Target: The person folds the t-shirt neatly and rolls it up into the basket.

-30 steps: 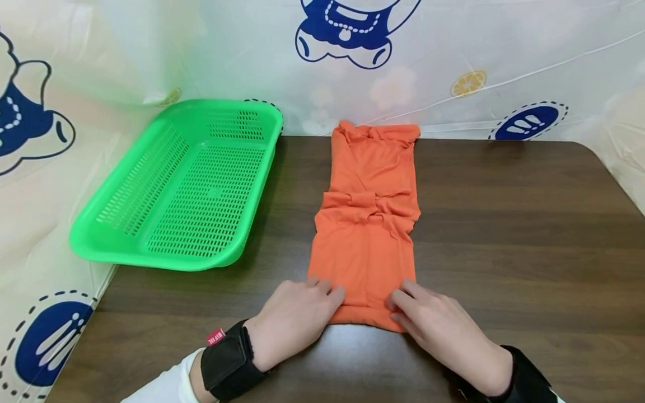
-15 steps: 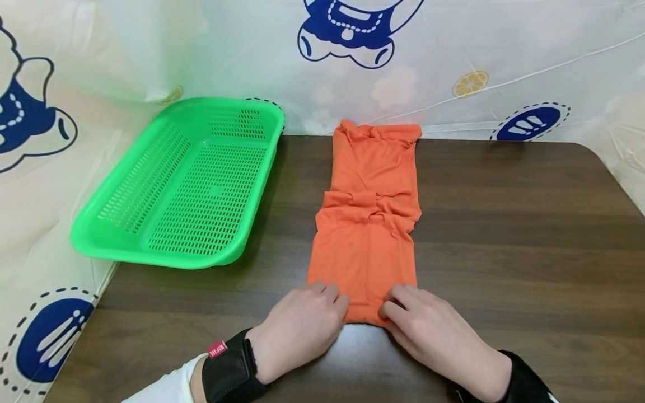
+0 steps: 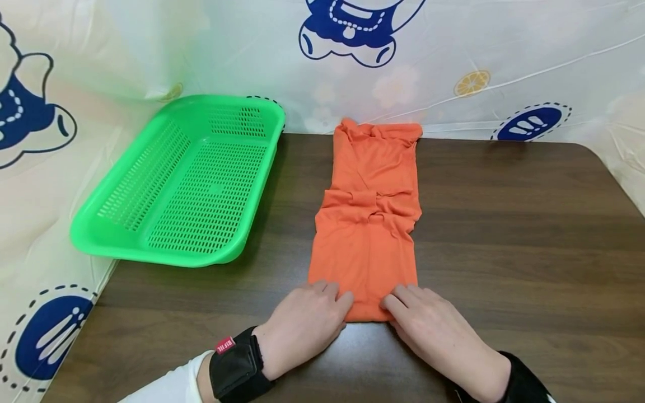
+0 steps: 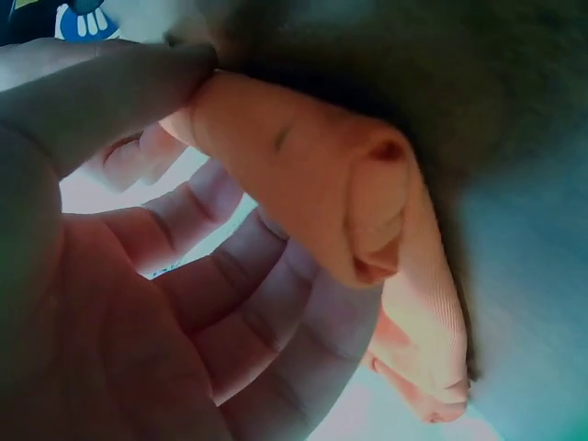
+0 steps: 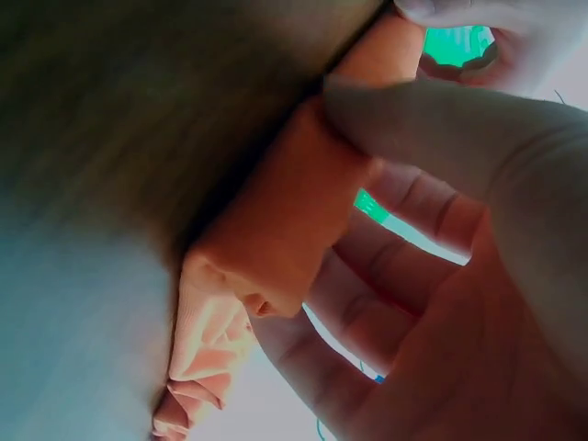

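An orange garment, folded into a long narrow strip with creases across its middle, lies on the table. At its near end my left hand grips the left corner, thumb at the near edge and fingers over the top. My right hand holds the right corner the same way. In the left wrist view the garment's end looks rolled into a thick fold between thumb and fingers. The right wrist view has the other end of that fold pinched likewise. The underside is hidden.
A green perforated plastic basket stands on the left of the brown wooden table, with nothing visible in it. Printed plastic sheeting hangs behind the table and along its left side.
Both hands have shifted inward along the garment's near edge, then slightly apart again. That edge now looks straighter and lies a little farther from me. The basket stays in place.
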Demonstrator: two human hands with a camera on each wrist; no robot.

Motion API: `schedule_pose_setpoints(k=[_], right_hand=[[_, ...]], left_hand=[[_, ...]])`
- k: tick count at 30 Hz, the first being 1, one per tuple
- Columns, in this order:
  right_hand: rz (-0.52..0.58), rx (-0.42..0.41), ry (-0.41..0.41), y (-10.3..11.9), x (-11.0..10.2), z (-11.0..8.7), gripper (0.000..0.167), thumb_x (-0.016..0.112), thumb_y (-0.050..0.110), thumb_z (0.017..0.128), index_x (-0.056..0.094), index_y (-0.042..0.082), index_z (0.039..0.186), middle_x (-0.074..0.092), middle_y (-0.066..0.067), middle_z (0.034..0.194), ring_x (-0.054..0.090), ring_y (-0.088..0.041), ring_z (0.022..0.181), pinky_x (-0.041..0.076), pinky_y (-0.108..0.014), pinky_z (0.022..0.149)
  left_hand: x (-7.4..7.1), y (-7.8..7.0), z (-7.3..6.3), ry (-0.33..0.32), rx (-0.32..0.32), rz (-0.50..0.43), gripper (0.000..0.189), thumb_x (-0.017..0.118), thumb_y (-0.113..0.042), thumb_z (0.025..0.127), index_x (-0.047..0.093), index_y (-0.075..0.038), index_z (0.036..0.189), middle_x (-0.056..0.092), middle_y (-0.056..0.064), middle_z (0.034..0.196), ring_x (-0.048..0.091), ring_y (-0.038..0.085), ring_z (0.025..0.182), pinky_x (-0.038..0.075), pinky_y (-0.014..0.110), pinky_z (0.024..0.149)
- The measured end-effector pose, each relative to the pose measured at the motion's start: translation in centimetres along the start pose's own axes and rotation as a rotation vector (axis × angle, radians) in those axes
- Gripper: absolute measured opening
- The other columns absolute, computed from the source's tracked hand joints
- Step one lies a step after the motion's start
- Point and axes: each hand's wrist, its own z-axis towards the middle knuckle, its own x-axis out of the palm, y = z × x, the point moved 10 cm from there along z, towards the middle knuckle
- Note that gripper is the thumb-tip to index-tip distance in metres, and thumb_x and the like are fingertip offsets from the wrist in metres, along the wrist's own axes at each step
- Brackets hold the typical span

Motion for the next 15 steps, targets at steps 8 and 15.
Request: schedule_pose_setpoints(k=[8,15], right_hand=[[0.007,0.003,-0.016,-0.27,-0.20,-0.10,0.001,0.055,0.013,0.085,0.055,0.014,0.084,0.045,0.008,0.071,0.041,-0.008,0.059,0.037,-0.022,0.054],[0.050,0.028,-0.015,-0.66,0.06,-0.35,0.006,0.059,0.016,0.084,0.058,0.014,0.089,0.049,0.009,0.074,0.045,-0.007,0.063,0.040,-0.022,0.056]], left_hand=[[-0.25,0.34,-0.06,0.013,-0.002,0.022,0.017,0.058,-0.024,0.084,0.050,-0.014,0.073,0.041,-0.003,0.059,0.040,0.012,0.051,0.029,0.023,0.040],[0.23,0.75,-0.18,0.091,-0.009,-0.028,0.009,0.057,-0.015,0.083,0.050,-0.014,0.078,0.042,-0.004,0.060,0.039,0.011,0.052,0.028,0.023,0.040]])
